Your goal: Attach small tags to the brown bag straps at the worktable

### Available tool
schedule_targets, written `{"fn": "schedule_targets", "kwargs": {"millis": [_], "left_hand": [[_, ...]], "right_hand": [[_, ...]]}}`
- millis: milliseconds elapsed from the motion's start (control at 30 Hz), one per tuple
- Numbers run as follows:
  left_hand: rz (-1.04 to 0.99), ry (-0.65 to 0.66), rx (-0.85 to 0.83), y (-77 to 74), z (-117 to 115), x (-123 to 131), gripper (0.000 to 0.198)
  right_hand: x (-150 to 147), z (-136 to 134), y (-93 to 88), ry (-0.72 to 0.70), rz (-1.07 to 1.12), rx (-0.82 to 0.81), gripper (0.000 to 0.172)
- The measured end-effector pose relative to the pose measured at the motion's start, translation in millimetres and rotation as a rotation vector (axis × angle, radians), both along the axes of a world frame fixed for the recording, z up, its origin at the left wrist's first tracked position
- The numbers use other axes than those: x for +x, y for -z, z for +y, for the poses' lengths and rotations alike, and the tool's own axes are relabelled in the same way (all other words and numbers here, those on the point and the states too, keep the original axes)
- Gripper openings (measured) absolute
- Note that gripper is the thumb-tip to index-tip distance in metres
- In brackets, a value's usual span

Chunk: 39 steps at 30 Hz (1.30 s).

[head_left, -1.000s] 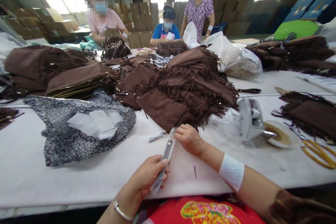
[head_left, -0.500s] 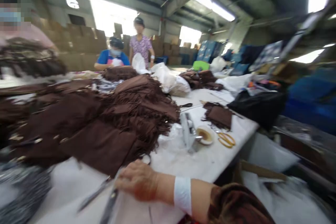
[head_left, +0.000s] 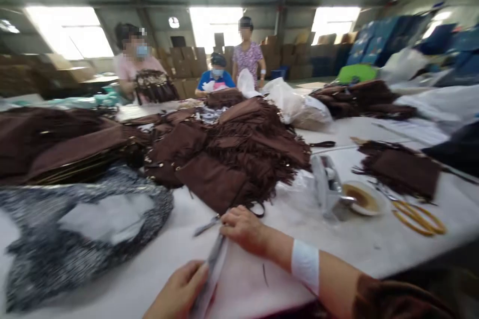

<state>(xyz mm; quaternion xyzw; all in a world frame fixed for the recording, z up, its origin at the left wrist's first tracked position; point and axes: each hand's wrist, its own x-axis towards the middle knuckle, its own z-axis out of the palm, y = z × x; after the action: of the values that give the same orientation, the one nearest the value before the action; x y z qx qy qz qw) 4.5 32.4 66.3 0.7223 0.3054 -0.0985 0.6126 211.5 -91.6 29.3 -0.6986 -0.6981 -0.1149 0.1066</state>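
Note:
My right hand (head_left: 245, 229), with a white band on its wrist, is closed around the far end of a long, narrow dark strip (head_left: 215, 259) that seems to lie in clear plastic. Lower down, my left hand (head_left: 179, 289) grips the same strip, thumb on top; blur hides what exactly it is. Just beyond my right hand lies a brown fabric pouch (head_left: 211, 179), its wrist loop and a metal zipper pull (head_left: 205, 226) close to my fingers. Behind it rises a pile of fringed brown pouches (head_left: 258, 134).
A tape dispenser (head_left: 327, 184), yellow-handled scissors (head_left: 419, 217) and a single fringed pouch (head_left: 406, 169) lie right. At left are a grey-black speckled plastic sheet (head_left: 41, 259) with white papers (head_left: 108, 217) and more brown bags (head_left: 75, 144). Three people (head_left: 249, 55) are across the table.
The view has swung left, bringing my left hand into sight on the strip. My right hand stays at the strip's far end. The person at left now shows more fully.

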Motion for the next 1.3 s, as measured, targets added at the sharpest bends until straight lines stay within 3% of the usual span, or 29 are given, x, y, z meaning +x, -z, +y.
{"fn": "schedule_targets", "kwargs": {"millis": [133,233,333,433,500,733,1067,1300], "left_hand": [[-0.026,-0.100,-0.341,11.3,13,23,0.062],[-0.009,-0.147,-0.395,17.2,8,43,0.047],[-0.023,-0.164,-0.264,24.2,1,58,0.032],[-0.035,-0.186,-0.008,30.7,-1,62,0.026],[-0.060,-0.196,0.095,33.8,-2,61,0.025],[-0.182,-0.128,0.432,36.2,-14,53,0.020],[-0.196,-0.111,0.502,34.1,-27,47,0.025],[-0.189,-0.080,0.530,37.1,-20,51,0.029]], "right_hand": [[-2,1,9.9,-0.051,0.115,0.068,0.017],[-5,-2,10.0,-0.045,0.145,0.096,0.025],[-6,-5,9.8,-0.019,0.170,0.140,0.030],[-4,-6,9.0,-0.029,0.203,0.151,0.016],[-2,-5,7.7,-0.063,0.210,0.119,0.009],[1,5,-2.4,-0.101,0.152,-0.088,0.010],[-3,24,-33.7,0.015,0.207,-0.303,0.013],[-10,20,-28.9,0.057,0.164,-0.222,0.008]]}}
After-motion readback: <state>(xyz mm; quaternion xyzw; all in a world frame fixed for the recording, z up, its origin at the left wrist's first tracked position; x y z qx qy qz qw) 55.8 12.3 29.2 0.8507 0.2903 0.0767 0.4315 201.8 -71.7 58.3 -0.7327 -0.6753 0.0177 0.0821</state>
